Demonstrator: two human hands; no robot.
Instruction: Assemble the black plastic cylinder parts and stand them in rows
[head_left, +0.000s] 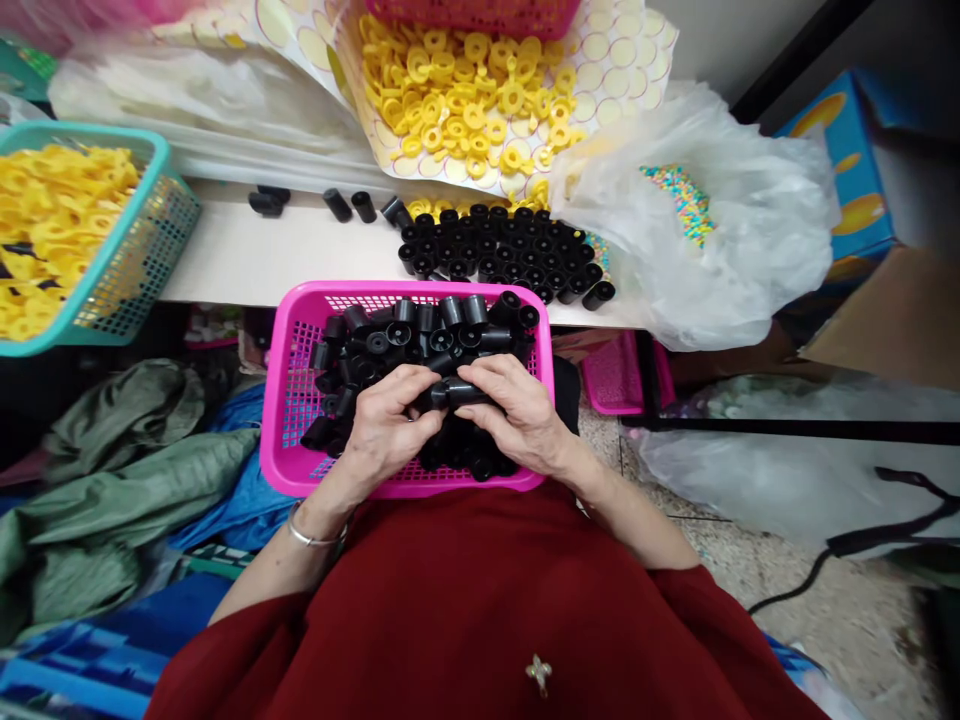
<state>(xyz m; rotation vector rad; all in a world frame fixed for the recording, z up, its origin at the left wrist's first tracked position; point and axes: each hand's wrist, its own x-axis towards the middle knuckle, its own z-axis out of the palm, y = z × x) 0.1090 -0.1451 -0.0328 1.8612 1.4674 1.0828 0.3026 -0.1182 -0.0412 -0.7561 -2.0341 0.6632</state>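
Observation:
Over a pink plastic basket (274, 400) full of loose black plastic pieces, both hands meet at a black cylinder. My left hand (386, 420) is closed on a short black piece (438, 394), its thumb and fingers pinching it. Closed round a longer black cylinder (463, 391) is my right hand (517, 410). The two pieces are end to end and touch; whether they are joined I cannot tell. Beyond the basket, a cluster of black plastic cylinders (517, 250) stands upright on the white table, a few lying on their sides.
Yellow ring-shaped pieces (465, 90) lie heaped on a patterned sheet at the back. A turquoise basket (161, 190) of yellow pieces stands at left. To the right, a clear plastic bag (750, 220) holds small coloured beads. Green cloth (150, 490) lies below left.

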